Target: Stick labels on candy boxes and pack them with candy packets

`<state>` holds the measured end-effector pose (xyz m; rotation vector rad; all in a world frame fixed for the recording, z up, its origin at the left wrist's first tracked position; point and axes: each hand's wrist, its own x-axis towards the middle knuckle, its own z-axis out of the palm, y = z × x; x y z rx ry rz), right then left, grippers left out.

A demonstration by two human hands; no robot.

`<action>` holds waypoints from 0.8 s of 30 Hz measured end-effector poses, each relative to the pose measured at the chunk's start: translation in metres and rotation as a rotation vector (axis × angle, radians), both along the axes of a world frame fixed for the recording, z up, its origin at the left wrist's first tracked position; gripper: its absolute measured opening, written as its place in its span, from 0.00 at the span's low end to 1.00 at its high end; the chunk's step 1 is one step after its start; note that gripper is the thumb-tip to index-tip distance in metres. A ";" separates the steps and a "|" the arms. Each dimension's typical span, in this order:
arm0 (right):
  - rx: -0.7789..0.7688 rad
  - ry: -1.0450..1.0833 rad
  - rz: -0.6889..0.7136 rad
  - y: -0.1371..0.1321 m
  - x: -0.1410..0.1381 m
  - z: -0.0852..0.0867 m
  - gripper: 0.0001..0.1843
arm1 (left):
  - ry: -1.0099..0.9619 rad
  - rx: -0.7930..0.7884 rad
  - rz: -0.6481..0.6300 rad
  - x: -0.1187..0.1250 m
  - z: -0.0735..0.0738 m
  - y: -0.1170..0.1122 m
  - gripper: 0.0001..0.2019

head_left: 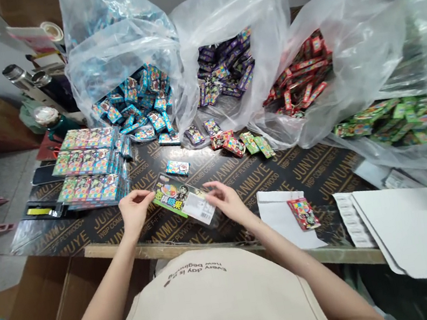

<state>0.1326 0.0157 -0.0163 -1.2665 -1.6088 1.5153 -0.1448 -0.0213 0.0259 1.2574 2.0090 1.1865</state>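
- Holding a flat printed packet [174,198] w/ both hands, the person has it over the table [226,234], nr the front edge & roughly mid; can't tell from here if it touches the top.
- L hand [138,213]: thumb & fingertips pinched on the packet's L edge.
- R hand [226,201]: thumb & fingers clamped on its R end, nr the barcode label [199,209].
- Just beyond the packet: 1 blue box [177,167], lying flat.
- Further back, a few loose red boxes [231,144] & green boxes [257,144], side by side.
- To the L, stacked packs [86,167] in 3 rows, approx.
- To the R, white paper [276,226] w/ 1 red pack [303,214] on it; then white boards [418,235] at the table's edge.
- Along the back, 4 clear bags [266,9], open: blue, purple, red, green boxes, L to R.
- Back L corner: bottles [46,84] etc.
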 end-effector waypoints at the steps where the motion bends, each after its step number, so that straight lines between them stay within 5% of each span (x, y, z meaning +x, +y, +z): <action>1: 0.124 -0.094 0.006 0.017 -0.005 0.000 0.18 | 0.122 -0.048 0.007 -0.005 -0.003 -0.006 0.07; 5: 0.493 -0.399 0.035 0.080 -0.035 -0.008 0.23 | 0.488 -0.034 -0.132 -0.003 -0.011 -0.016 0.07; 8: 0.582 -0.424 0.226 0.100 -0.059 -0.016 0.26 | 0.484 0.044 -0.373 0.016 -0.014 -0.012 0.04; 11: 0.618 -0.346 0.264 0.104 -0.061 -0.013 0.14 | 0.462 0.089 -0.618 0.032 -0.016 -0.004 0.05; 13: 0.566 -0.364 0.152 0.105 -0.045 -0.006 0.10 | 0.461 0.099 -0.678 0.035 -0.017 0.001 0.05; 17: 0.352 -0.554 0.018 0.112 0.010 0.004 0.22 | 0.446 0.063 -0.714 0.041 -0.021 0.012 0.07; 22: 0.269 -0.656 -0.022 0.100 0.058 -0.001 0.21 | 0.576 -0.108 -1.023 0.070 -0.026 0.029 0.43; 24: 0.342 -0.662 0.001 0.087 0.069 -0.002 0.32 | 0.644 -0.173 -1.069 0.078 -0.027 0.033 0.50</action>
